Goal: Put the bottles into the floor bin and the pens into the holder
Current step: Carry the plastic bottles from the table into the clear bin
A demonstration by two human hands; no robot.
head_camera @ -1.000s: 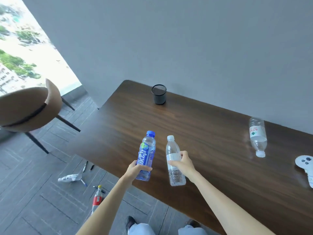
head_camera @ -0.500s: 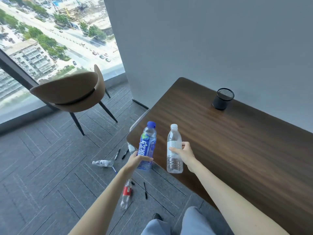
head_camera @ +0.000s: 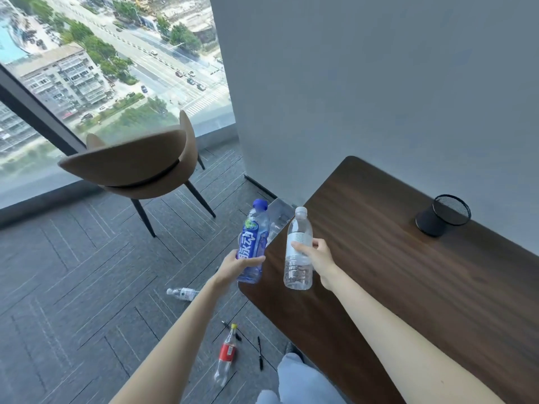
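My left hand (head_camera: 237,265) grips a blue-labelled bottle (head_camera: 253,243) upright, just off the table's left end. A clear bottle with a white cap (head_camera: 298,252) is held upright in my right hand (head_camera: 316,258), above the table corner. Behind the blue bottle, part of a translucent floor bin (head_camera: 278,217) shows beside the table. The black mesh pen holder (head_camera: 443,215) stands on the table near the wall. On the floor lie a clear bottle (head_camera: 183,293), a red-labelled bottle (head_camera: 227,354) and black pens (head_camera: 260,352).
The dark wooden table (head_camera: 408,287) fills the right side against a grey wall. A tan chair (head_camera: 137,167) stands on the grey carpet by the large window. My leg (head_camera: 300,383) is near the table's left end.
My view has swung left, off the table toward the floor and window. Both hands have carried their bottles from above the table to its left end.
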